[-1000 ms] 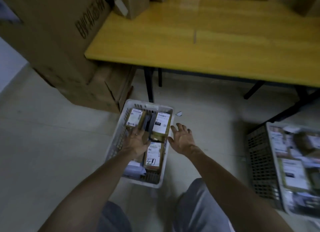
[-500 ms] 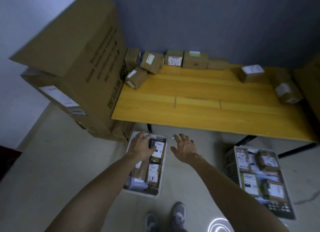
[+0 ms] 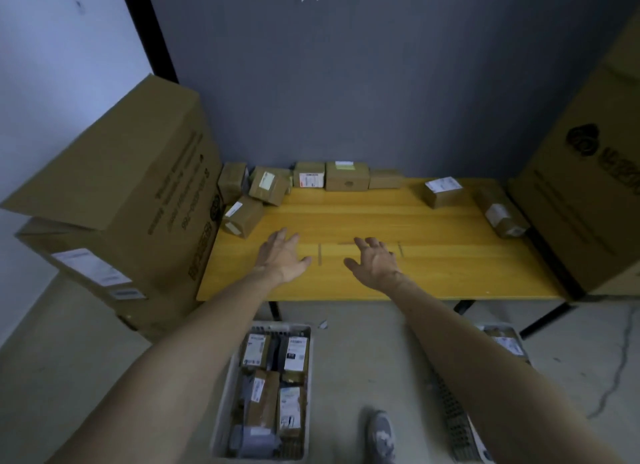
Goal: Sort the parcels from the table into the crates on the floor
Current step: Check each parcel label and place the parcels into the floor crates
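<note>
Several brown cardboard parcels stand along the back of the yellow table (image 3: 433, 273): a cluster at the back left with one parcel (image 3: 241, 216) nearest me, a labelled parcel (image 3: 444, 190) at the back right and a long parcel (image 3: 503, 214) by the right edge. My left hand (image 3: 281, 255) and my right hand (image 3: 375, 262) are stretched out over the table's front middle, both empty with fingers spread. On the floor below, a white crate (image 3: 304, 394) holds several parcels. A second crate (image 3: 450, 418) at the right is mostly hidden behind my right arm.
Big cardboard boxes (image 3: 138, 200) are stacked at the table's left end, and another big box (image 3: 588, 193) stands at its right end. A dark grey wall is behind the table. My shoe (image 3: 381, 436) is on the floor between the crates.
Both hands rose from the white crate on the floor to above the table. The view lifted from the floor to the table and wall. The left hand left the parcels in the crate.
</note>
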